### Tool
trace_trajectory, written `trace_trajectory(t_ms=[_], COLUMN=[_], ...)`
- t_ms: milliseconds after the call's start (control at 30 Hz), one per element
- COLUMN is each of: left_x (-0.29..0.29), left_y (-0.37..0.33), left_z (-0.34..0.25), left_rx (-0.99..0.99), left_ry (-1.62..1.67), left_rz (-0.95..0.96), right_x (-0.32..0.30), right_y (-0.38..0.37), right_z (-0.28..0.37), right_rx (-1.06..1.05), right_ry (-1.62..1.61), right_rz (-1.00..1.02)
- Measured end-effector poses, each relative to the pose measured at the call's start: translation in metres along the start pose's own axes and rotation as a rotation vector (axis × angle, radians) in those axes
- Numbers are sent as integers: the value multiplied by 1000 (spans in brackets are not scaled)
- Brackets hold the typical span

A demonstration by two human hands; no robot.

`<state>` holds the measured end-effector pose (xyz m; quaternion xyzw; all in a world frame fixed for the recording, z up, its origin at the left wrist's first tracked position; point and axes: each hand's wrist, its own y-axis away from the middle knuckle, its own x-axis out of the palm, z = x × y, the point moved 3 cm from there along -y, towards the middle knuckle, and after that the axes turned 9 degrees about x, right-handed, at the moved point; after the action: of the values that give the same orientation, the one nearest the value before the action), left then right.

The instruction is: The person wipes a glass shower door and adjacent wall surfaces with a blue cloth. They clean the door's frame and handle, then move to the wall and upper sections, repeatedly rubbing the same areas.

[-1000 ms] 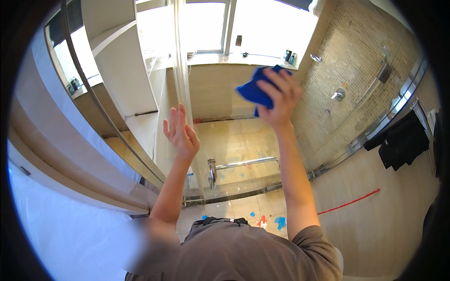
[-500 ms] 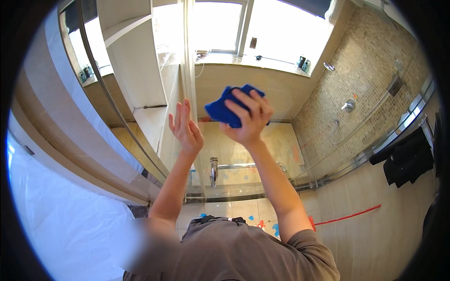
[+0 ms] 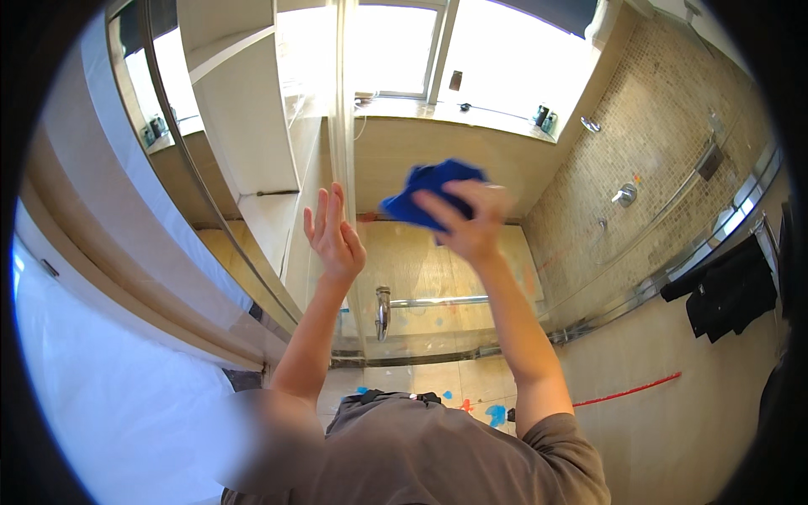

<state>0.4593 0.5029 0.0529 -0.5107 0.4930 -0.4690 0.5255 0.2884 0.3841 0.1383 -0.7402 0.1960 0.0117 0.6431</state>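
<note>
My right hand [image 3: 471,223] is raised in front of me and presses a crumpled blue cloth [image 3: 429,189] flat against a clear glass shower door [image 3: 438,278]. My left hand [image 3: 332,236] rests beside it with fingers spread, palm on the glass near the door's vertical edge [image 3: 341,126], holding nothing. A chrome door handle [image 3: 383,311] sits on the glass below both hands.
Behind the glass is a shower stall with a mosaic tile wall [image 3: 656,126], a chrome valve [image 3: 623,195] and a bright window [image 3: 454,50] with small bottles on the sill. A white wall and a mirror [image 3: 168,93] stand at left. Dark clothing [image 3: 732,290] hangs at right.
My right hand has carried the blue cloth leftward across the glass, from the right side to near the middle. My left hand has stayed on the glass.
</note>
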Motion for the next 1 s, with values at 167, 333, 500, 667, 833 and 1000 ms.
trace_trajectory(t_ms=[167,333,500,667,833,1000], left_x=[1,1,0,-1,-4,-20], left_y=[3,2,2,0,-6,-2], left_z=[0,-2,-2,-2,-3,8], left_rx=[25,28,25,8,-20,-89], left_ry=[-24,-18,-14,-11,79,208], left_rz=[-16,-28,-19,-46,-32,82], right_x=[-32,-18,4,23,40,28], right_y=[-24,-19,-4,8,20,-11], right_z=[-40,-16,14,39,57,42], right_rx=[209,235,184,115,-36,-11], right_ry=[49,79,58,-3,12,-13], right_rz=[-318,-332,-252,-171,-125,-35])
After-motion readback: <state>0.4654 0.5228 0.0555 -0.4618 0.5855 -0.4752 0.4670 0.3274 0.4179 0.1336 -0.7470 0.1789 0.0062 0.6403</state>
